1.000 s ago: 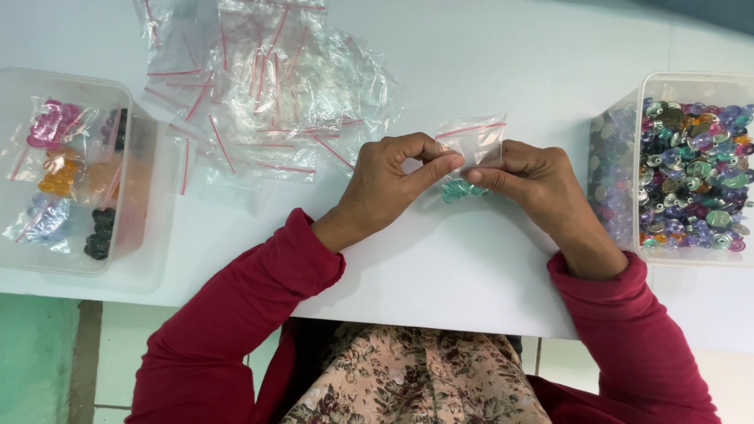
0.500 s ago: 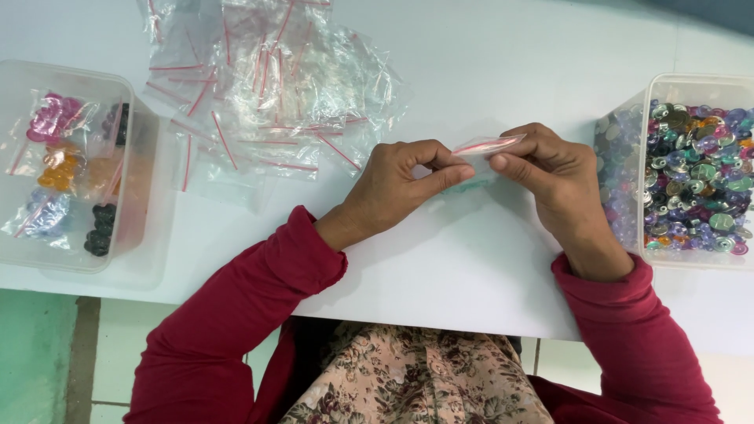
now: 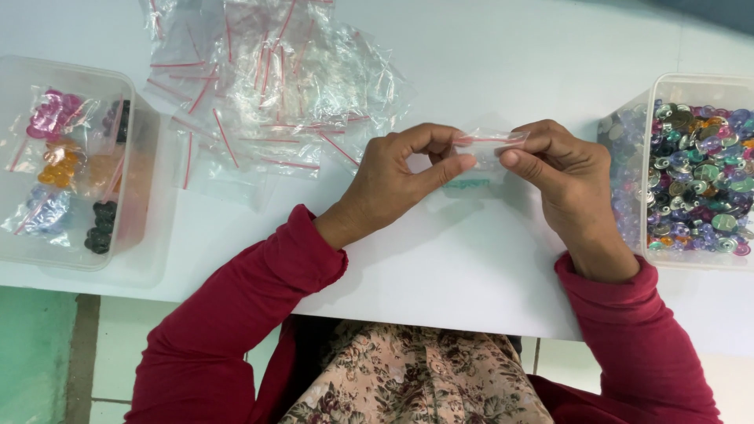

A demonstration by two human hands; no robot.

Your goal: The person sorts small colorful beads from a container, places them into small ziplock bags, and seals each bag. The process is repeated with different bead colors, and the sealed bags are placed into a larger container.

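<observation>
On the white surface [image 3: 487,71], listed largest first:

1. Heap of empty clear bags with red strips [image 3: 267,86], far side, left of centre, near the left hand.
2. Left tub [image 3: 145,228], clear plastic, holding filled bags of pink, orange, blue and black beads.
3. Right tub [image 3: 656,86], clear plastic, full of loose mixed-colour beads, just beside the right hand.
4. Left hand [image 3: 393,180] and right hand [image 3: 565,177], both closed in a pinch on one small bag.
5. Small bag [image 3: 487,149], between the hands at centre; red strip running left to right, green beads hanging below. Nothing stands between hands and tubs.
</observation>
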